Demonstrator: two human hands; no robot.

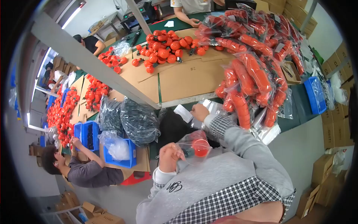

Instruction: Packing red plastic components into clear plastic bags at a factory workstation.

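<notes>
My left hand [170,156] is closed on the edge of a clear plastic bag [190,143], in front of my chest. Inside the bag is a round orange-red plastic piece [201,148] with a dark part beside it. My right hand [200,112] reaches to the table edge, fingers curled down between a white paper slip [183,113] and some silvery clear bags [213,107]. Whatever its fingertips pinch is too small to make out. Just right of that hand lie long clear bags [248,80] packed with orange-red pieces.
Loose orange-red pieces [162,46] are heaped on cardboard [186,82] across the table. A metal post [93,61] slants through the left. Black-filled plastic sacks [140,121] and blue bins [121,158] stand left, near a seated co-worker [87,170]. Another blue bin [315,95] is at right.
</notes>
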